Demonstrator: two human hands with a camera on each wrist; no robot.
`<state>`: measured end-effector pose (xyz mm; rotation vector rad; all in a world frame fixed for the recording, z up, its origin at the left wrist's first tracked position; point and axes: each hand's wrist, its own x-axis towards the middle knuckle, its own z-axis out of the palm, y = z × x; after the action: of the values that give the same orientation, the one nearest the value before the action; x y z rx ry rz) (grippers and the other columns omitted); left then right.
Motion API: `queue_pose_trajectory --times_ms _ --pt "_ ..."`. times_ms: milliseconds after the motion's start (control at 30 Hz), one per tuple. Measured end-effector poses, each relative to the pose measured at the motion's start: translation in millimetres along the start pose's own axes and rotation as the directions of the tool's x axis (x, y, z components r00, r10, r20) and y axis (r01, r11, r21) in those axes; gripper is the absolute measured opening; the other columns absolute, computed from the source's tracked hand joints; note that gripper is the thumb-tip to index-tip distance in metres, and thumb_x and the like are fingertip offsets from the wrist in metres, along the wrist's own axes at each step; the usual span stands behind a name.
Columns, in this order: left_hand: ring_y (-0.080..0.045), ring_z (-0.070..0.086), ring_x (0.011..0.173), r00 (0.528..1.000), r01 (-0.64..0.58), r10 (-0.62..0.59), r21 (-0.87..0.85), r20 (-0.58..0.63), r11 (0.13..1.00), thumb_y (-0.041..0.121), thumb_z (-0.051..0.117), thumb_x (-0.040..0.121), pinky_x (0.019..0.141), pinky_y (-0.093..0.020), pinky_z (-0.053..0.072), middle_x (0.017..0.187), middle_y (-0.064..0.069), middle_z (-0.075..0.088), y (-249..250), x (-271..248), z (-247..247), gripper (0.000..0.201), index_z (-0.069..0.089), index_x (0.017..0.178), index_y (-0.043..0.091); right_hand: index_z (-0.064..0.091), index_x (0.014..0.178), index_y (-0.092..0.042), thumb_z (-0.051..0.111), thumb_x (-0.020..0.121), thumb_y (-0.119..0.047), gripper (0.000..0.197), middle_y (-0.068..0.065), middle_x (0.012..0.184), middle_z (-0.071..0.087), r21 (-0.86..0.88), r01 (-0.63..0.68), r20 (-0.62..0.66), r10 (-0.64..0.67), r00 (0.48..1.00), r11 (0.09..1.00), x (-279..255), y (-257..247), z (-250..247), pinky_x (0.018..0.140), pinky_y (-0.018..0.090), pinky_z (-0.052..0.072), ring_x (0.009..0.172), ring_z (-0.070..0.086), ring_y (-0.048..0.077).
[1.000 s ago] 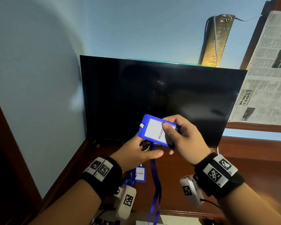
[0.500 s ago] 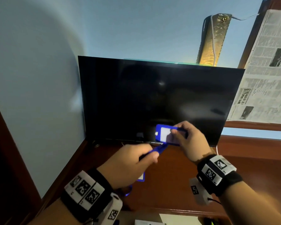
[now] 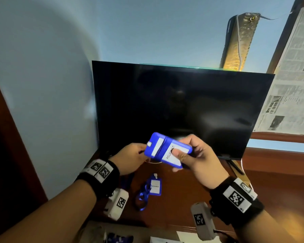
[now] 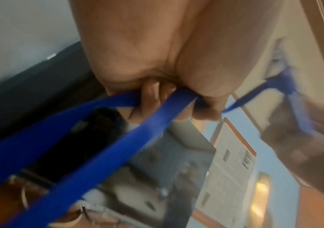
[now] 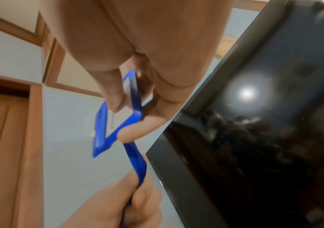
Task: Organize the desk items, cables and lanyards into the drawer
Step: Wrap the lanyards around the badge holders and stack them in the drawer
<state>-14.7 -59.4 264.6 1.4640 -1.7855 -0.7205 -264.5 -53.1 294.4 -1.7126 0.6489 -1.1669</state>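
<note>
A blue badge holder (image 3: 167, 150) with a white card is held up in front of the monitor. My right hand (image 3: 193, 155) pinches it, thumb on the card face (image 5: 118, 120). One turn of its blue lanyard strap (image 3: 162, 146) crosses the holder. My left hand (image 3: 132, 158) sits just left of the holder, fingers curled round the strap (image 4: 153, 120). In the right wrist view the strap (image 5: 135, 160) runs from the holder down into the left hand (image 5: 122, 200). A second blue badge with its bunched lanyard (image 3: 153, 187) lies on the wooden desk (image 3: 270, 181) below my hands.
A dark monitor (image 3: 182, 109) stands at the back of the desk, close behind my hands. Newspaper sheets (image 3: 291, 95) cover the surface at right. A blue wall is at left. Below the desk's front edge, pale and blue items (image 3: 119, 238) show, partly cut off.
The left hand pulled the hanging strap down and left, then came back up. The strap now crosses the holder's face. The right hand kept its hold on the holder.
</note>
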Motion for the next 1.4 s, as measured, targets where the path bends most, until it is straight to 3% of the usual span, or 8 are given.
queue_pose_trajectory --times_ms 133,300,467,633,1000,1167,1267,1400 --pt "-0.014 0.043 0.046 0.997 0.011 -0.011 0.006 0.073 1.0 0.052 0.043 0.107 0.051 -0.03 0.036 0.05 0.005 0.045 7 -31 35 0.05 0.06 0.07 0.024 0.056 0.1 0.0 0.07 0.095 -0.009 0.017 0.02 0.088 0.072 -0.015 0.034 -0.257 -0.037 0.966 0.999 13 5 -10 0.06 0.037 0.061 0.074 0.073 0.028" --pt "-0.041 0.065 0.082 0.996 -0.03 0.03 -0.011 0.086 1.0 0.059 0.046 0.103 0.065 -0.048 0.052 0.082 -0.021 0.063 4 -47 43 0.031 0.061 0.088 0.037 0.057 0.092 -0.018 0.072 0.095 -0.019 0.015 -0.004 0.084 0.067 -0.469 -0.055 -0.356 -0.132 0.925 0.882 17 38 -23 0.063 0.01 0.046 0.076 0.063 0.0" --pt "-0.01 0.064 0.08 0.986 -0.162 0.167 0.139 -0.019 0.977 0.046 0.057 0.102 0.075 -0.035 0.055 0.083 0.005 0.065 18 -39 22 0.022 0.066 0.091 0.03 0.063 0.09 -0.03 0.072 0.091 -0.021 0.013 -0.014 0.081 0.068 -0.632 -0.052 -0.042 0.033 0.999 0.773 4 78 -10 0.066 0.018 0.045 0.077 0.063 -0.001" --pt "-0.007 0.062 0.079 0.986 -0.146 0.161 0.256 -0.037 0.956 0.048 0.066 0.097 0.077 -0.029 0.052 0.083 0.007 0.063 9 -14 1 0.022 0.069 0.087 0.029 0.068 0.1 -0.033 0.071 0.094 -0.021 0.014 -0.01 0.089 0.071 -0.495 0.064 0.301 0.102 0.948 0.866 -16 71 13 0.069 0.022 0.054 0.08 0.068 0.007" --pt "-0.012 0.049 0.06 0.981 0.166 -0.192 -0.494 -0.002 0.854 0.027 0.062 0.103 0.059 -0.021 0.041 0.067 0.0 0.059 -19 -32 38 0.026 0.079 0.088 0.014 0.06 0.084 -0.004 0.074 0.09 -0.004 0.015 0.007 0.077 0.072 0.0 -0.011 -0.288 0.011 0.957 1.0 14 64 5 0.066 0.035 0.054 0.07 0.065 0.017" --pt "-0.002 0.067 0.08 0.965 -0.032 0.021 -0.036 -0.261 0.999 0.038 0.068 0.098 0.071 -0.02 0.053 0.083 0.014 0.07 -13 -40 50 0.016 0.079 0.095 0.027 0.057 0.084 -0.02 0.075 0.091 -0.018 0.02 -0.002 0.076 0.068 -0.333 -0.138 -0.333 0.021 0.943 0.933 21 84 6 0.065 0.028 0.053 0.068 0.063 0.005" --pt "-0.004 0.053 0.081 0.904 -0.173 0.324 0.455 -0.279 0.874 0.046 0.068 0.093 0.071 -0.022 0.048 0.085 0.017 0.054 -16 -37 42 0.021 0.078 0.095 0.027 0.058 0.085 -0.028 0.073 0.092 -0.026 0.016 -0.007 0.078 0.068 -0.466 -0.147 -0.182 0.068 0.981 0.872 12 99 16 0.06 0.022 0.052 0.07 0.064 0.004" --pt "-0.006 0.044 0.094 0.934 -0.188 0.316 0.526 -0.165 0.83 0.046 0.079 0.085 0.083 -0.022 0.044 0.095 0.016 0.046 -33 -33 28 0.016 0.077 0.091 0.031 0.062 0.091 -0.038 0.072 0.092 -0.031 0.012 -0.011 0.084 0.07 -0.559 -0.14 0.01 0.176 0.984 0.817 -4 109 32 0.065 0.023 0.058 0.076 0.067 0.001"
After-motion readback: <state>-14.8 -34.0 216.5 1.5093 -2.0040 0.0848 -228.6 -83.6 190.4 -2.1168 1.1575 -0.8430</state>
